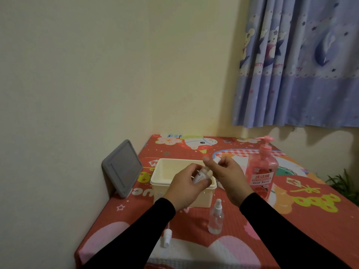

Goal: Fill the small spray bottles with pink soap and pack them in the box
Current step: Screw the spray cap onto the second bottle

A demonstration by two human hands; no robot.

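Box (165,183) mouth open above; soap bottle (261,171) crowds right.

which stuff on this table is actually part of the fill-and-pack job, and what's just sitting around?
Job:
small bottle gripped by left hand
white spray cap pinched by right hand
clear spray bottle, standing
loose spray head, lying on the table
pink soap pump bottle
cream box, open

Lying about:
grey lid leaning on the wall
curtain
plant

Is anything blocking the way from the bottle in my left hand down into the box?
Nothing visible does. The left hand holds the bottle right over the box, which is open; its grey lid leans against the wall.
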